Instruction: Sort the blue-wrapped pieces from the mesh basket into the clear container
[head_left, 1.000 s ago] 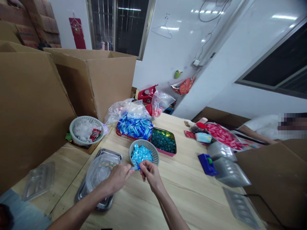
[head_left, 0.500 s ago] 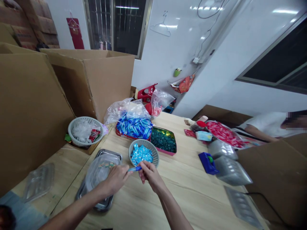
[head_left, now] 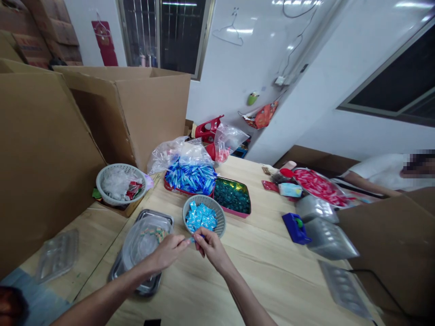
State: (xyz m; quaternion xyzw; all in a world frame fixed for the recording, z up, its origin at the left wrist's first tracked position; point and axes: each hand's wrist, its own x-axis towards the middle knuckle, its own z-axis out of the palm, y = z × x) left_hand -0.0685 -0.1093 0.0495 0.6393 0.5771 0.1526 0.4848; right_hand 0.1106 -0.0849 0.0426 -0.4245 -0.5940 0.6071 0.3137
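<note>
First, at left, perforated basket (head_left: 103,191) of clear film (head_left: 117,184) and red scraps (head_left: 133,190). Next, metal tray (head_left: 151,288) bearing translucent dish (head_left: 128,248), small pieces (head_left: 157,233) inside too blurred to identify. Then left hand (head_left: 169,249), pinching one end of slim blue piece (head_left: 190,239); farther back, red tray (head_left: 178,192) heaped with blue sticks (head_left: 193,177). Just beyond the pinched piece, grey basket (head_left: 220,218) of light-blue packets (head_left: 202,218). Grasping the piece's other end, right hand (head_left: 208,243). Behind, pink-sided tray (head_left: 238,213) of dark-green pieces (head_left: 231,198). Far right, platter (head_left: 335,206) of red pieces (head_left: 317,185).
</note>
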